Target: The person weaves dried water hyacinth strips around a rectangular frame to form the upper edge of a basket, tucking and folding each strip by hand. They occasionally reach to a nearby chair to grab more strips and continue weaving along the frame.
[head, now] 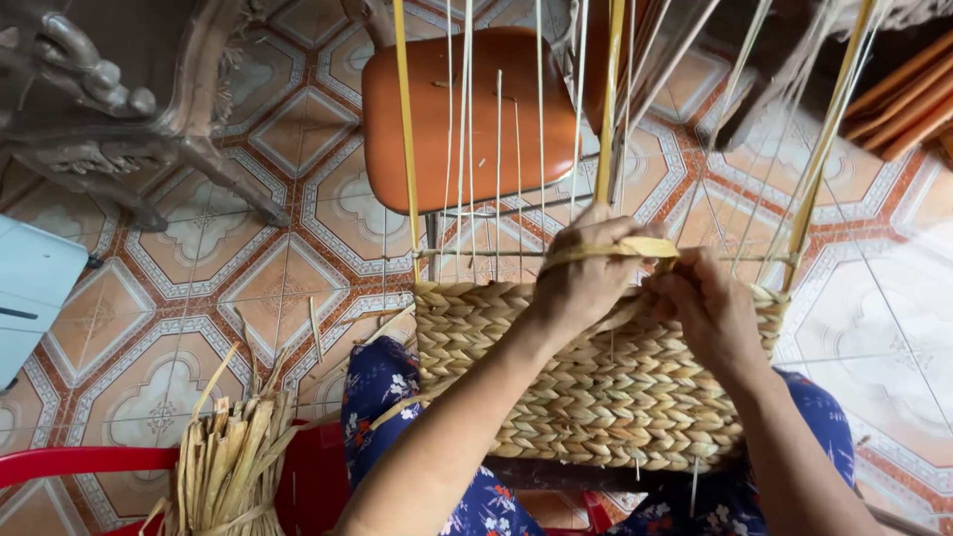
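Both hands work the top edge of a woven basket. The left hand clamps a flat straw strand. The right hand, just beside it, pinches the weave.

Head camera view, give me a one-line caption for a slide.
Both hands, left hand and right hand, twist a straw strand along the woven basket rim.

One head-worn camera looks steeply down from close above the person's lap — the woven panel fills the near centre, the patterned tile floor spreads beyond, and an orange stool sits far — no second view.
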